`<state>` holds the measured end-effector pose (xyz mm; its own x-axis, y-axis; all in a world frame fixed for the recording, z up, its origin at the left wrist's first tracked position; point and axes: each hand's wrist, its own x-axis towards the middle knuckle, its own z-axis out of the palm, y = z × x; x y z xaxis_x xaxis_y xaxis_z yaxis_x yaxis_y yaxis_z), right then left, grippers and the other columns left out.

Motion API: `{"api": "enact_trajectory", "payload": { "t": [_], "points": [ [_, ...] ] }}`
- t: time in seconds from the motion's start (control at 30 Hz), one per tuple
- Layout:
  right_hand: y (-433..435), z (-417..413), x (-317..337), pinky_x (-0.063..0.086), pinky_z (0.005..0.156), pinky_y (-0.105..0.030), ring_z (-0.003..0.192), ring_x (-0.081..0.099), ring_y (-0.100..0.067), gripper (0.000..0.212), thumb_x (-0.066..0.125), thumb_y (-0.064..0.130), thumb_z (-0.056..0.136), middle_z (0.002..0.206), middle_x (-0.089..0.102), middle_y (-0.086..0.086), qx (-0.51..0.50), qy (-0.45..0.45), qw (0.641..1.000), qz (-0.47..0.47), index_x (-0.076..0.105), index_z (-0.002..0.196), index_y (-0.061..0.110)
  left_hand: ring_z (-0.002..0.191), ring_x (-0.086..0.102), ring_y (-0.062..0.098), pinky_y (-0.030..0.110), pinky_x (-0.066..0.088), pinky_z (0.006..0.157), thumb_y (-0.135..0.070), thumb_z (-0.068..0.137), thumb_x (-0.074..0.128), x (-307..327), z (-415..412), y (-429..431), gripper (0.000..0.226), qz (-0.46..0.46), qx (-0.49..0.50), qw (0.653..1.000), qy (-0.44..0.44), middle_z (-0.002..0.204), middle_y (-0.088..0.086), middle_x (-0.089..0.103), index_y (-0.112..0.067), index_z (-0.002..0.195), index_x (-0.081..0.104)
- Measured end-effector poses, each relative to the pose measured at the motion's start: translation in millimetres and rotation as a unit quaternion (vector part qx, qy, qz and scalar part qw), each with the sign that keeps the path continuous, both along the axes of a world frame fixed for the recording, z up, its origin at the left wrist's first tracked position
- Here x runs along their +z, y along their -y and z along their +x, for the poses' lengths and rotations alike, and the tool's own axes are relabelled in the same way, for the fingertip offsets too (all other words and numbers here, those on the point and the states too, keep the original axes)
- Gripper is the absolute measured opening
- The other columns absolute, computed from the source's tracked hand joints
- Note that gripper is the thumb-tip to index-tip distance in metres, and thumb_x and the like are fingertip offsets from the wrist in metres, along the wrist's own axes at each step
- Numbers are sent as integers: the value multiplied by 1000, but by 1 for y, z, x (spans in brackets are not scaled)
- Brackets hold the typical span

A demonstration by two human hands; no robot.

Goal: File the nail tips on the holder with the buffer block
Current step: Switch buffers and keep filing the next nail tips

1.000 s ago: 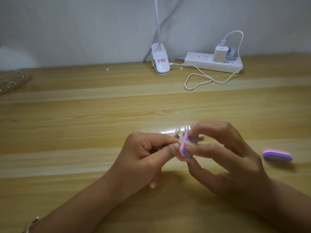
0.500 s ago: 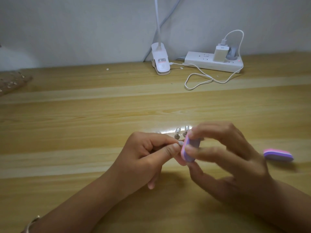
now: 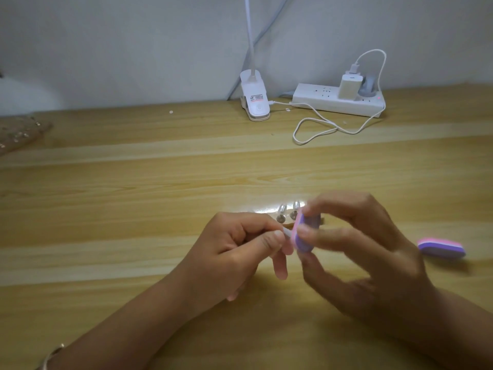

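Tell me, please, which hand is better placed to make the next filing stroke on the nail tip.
The right hand. Its fingers pinch the buffer block, whose face sits against the nail tip. The left hand is occupied pinching that tip in place.

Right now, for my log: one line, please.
left hand pinches holder; right hand holds buffer against it; spare buffer on table
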<state>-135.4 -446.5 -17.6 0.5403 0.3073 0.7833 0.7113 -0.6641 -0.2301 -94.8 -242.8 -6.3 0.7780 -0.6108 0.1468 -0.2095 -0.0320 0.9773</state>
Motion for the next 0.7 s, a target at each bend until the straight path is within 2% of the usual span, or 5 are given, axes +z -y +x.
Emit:
{"api": "enact_trajectory", "payload": {
  "t": [0.1, 0.23, 0.4, 0.5, 0.7],
  "points": [
    [-4, -1, -3, 49, 91, -31, 95, 66, -30, 9, 70, 3, 87, 100, 66, -20, 14, 5, 999, -30, 76, 89, -4, 26, 36, 8, 9, 27, 37, -15, 96, 51, 0, 1, 1, 25, -2, -4, 1000, -1, 62, 4, 67, -14, 79, 70],
    [2, 3, -1, 52, 82, -37, 93, 66, -31, 7, 70, 0, 86, 102, 64, -18, -8, -13, 1000, 11, 74, 86, -5, 26, 35, 9, 11, 26, 35, -16, 95, 50, 0, 3, 1, 25, 0, 5, 1000, -14, 62, 6, 67, -13, 80, 70],
    [-5, 1, -5, 50, 91, -31, 97, 64, -29, 12, 68, 2, 85, 99, 66, -19, 25, 6, 999, -38, 65, 95, 6, 26, 34, 9, 10, 25, 35, -14, 95, 50, -1, 3, 2, 24, -13, -8, 1000, -27, 61, 6, 65, -5, 81, 68],
    [3, 6, -2, 51, 82, -37, 94, 63, -29, 5, 69, 2, 82, 101, 64, -17, -17, -25, 1000, 3, 69, 85, -2, 26, 34, 8, 11, 25, 33, -15, 95, 49, -1, 3, 1, 25, -10, -7, 999, -36, 60, 6, 64, -9, 80, 68],
    [-4, 4, -4, 50, 90, -30, 95, 65, -31, 6, 69, 0, 83, 99, 66, -19, 15, -7, 999, -40, 73, 80, -5, 27, 35, 9, 11, 26, 34, -14, 96, 49, -1, 4, 1, 25, -3, -12, 1000, -27, 59, 3, 62, -6, 80, 67]
  ]
}}
